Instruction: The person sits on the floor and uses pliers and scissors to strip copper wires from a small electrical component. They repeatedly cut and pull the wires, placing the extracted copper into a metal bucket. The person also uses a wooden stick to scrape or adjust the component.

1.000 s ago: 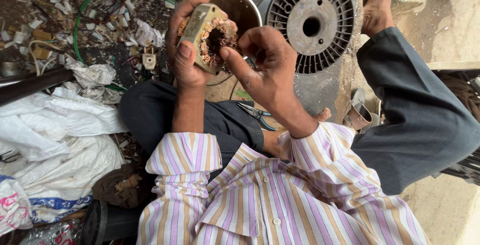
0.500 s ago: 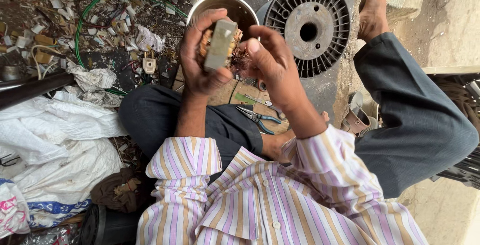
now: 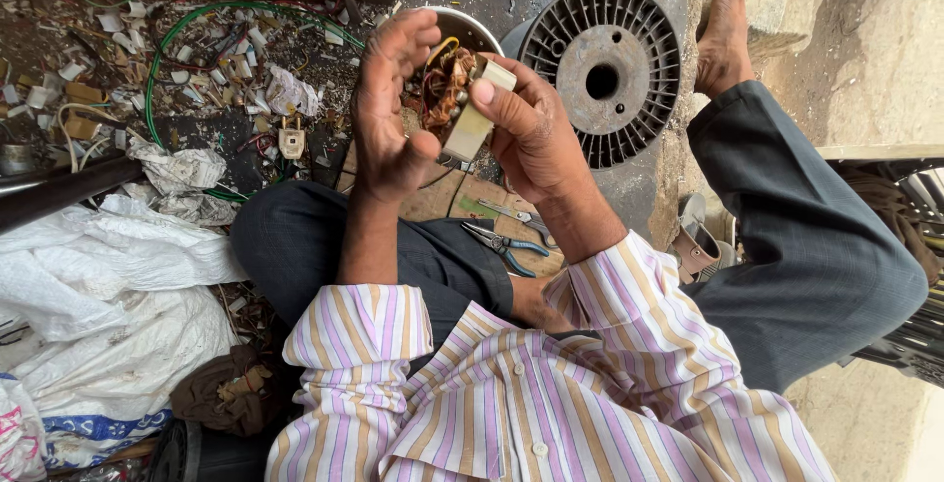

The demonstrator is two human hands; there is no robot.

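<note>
I sit on the ground and hold a small motor stator (image 3: 460, 98) with copper windings and a pale metal frame up in front of me. My left hand (image 3: 388, 108) supports it from the left, palm open against it with the thumb under its lower edge. My right hand (image 3: 531, 133) grips its frame from the right, thumb on top. Coloured wires stick out of the windings towards my left palm.
A metal bowl (image 3: 462, 25) and a grey finned round motor cover (image 3: 602, 74) lie beyond my hands. Blue-handled pliers (image 3: 506, 246) rest on a board by my knee. Scraps, green wire (image 3: 177, 39) and white sacks (image 3: 108, 295) lie to the left; my bare foot (image 3: 726, 34) to the right.
The stator has been turned in my hands: first its open winding face showed, then its side edge, and now the windings face my left palm. My left fingers have opened.
</note>
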